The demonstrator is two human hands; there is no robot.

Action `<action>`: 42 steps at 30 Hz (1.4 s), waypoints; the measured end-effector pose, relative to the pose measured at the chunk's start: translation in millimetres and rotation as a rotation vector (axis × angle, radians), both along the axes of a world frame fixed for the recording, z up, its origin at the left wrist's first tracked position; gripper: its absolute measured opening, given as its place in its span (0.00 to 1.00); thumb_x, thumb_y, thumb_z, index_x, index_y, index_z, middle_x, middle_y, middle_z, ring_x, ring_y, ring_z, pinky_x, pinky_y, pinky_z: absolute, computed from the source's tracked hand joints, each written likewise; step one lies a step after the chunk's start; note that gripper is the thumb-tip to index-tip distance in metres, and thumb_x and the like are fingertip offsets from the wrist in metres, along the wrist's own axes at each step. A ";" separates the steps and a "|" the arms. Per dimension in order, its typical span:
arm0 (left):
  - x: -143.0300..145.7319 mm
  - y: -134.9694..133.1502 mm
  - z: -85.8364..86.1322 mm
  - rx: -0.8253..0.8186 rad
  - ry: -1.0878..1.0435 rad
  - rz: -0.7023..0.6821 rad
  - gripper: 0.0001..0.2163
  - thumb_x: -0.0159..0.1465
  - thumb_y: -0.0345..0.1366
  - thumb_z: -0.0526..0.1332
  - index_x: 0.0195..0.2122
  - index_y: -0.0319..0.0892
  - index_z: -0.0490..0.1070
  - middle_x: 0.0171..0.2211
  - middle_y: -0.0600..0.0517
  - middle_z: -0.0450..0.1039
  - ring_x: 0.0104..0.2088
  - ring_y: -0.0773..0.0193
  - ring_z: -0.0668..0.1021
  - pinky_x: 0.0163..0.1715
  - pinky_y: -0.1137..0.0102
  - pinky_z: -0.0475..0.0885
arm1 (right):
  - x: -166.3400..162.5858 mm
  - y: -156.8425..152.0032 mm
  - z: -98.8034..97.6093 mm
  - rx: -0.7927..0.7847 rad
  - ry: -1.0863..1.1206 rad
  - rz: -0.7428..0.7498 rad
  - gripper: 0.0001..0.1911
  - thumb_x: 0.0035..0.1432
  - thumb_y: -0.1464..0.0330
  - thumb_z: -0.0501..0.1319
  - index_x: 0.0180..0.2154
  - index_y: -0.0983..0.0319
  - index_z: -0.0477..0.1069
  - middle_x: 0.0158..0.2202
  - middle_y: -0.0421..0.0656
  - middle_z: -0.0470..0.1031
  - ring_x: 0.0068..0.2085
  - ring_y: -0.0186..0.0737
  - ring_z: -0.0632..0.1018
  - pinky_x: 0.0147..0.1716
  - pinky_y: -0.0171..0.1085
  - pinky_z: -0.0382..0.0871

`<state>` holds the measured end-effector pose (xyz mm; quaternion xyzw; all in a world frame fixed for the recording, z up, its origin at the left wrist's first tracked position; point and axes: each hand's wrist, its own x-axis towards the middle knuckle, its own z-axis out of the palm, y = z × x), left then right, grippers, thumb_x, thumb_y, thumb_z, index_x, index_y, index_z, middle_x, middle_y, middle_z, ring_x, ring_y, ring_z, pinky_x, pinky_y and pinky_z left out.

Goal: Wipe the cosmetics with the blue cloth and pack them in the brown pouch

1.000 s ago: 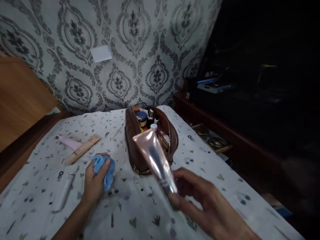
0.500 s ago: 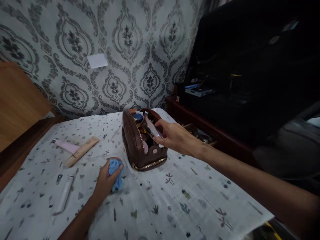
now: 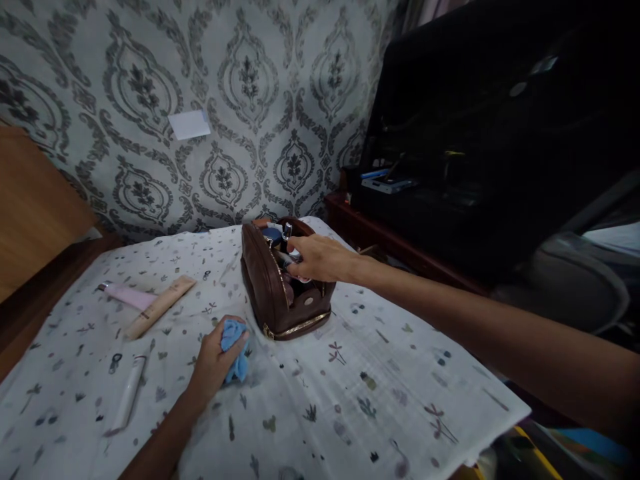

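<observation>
A brown zip pouch (image 3: 273, 293) stands open on the patterned white sheet (image 3: 350, 393), full of small cosmetics. My right hand (image 3: 317, 258) reaches into its top, fingers curled round something inside that I cannot make out. The shiny pink tube it carried is hidden in the pouch. My left hand (image 3: 213, 363) rests on the sheet just left of the pouch, shut on a crumpled blue cloth (image 3: 234, 347).
A pink tube (image 3: 125, 295) and a beige tube (image 3: 160, 307) lie side by side at the left, a white tube (image 3: 127, 393) nearer me. A dark wooden shelf (image 3: 400, 247) with clutter runs along the right. Patterned wallpaper rises behind.
My right hand carried the shiny pink tube from in front of me into the pouch and has pushed it down out of sight. My left hand stayed on the blue cloth.
</observation>
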<state>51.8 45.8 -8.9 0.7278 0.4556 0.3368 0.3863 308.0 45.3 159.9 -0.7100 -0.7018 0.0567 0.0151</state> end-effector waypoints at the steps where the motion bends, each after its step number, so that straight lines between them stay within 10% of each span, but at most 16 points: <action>1: 0.1 -0.3 1.1 -0.003 0.005 -0.003 0.14 0.63 0.48 0.60 0.40 0.43 0.71 0.25 0.57 0.71 0.26 0.63 0.73 0.29 0.71 0.69 | -0.8 -0.4 0.1 -0.004 -0.011 0.007 0.22 0.59 0.63 0.60 0.55 0.60 0.68 0.51 0.51 0.77 0.51 0.52 0.78 0.42 0.39 0.68; 34: 2.8 -3.6 7.8 -0.005 0.073 -0.062 0.14 0.63 0.49 0.59 0.39 0.44 0.69 0.24 0.58 0.67 0.26 0.65 0.71 0.30 0.72 0.67 | -3.9 14.9 -10.0 -0.195 -0.092 0.134 0.18 0.59 0.67 0.61 0.49 0.68 0.74 0.49 0.56 0.79 0.49 0.52 0.80 0.41 0.37 0.74; 42: 3.2 -4.5 9.9 -0.010 0.084 -0.067 0.13 0.62 0.48 0.59 0.39 0.43 0.70 0.23 0.58 0.66 0.25 0.65 0.70 0.29 0.72 0.67 | -0.3 11.0 -23.8 -0.149 -0.077 0.211 0.34 0.57 0.65 0.65 0.62 0.65 0.59 0.55 0.58 0.74 0.55 0.56 0.77 0.48 0.42 0.72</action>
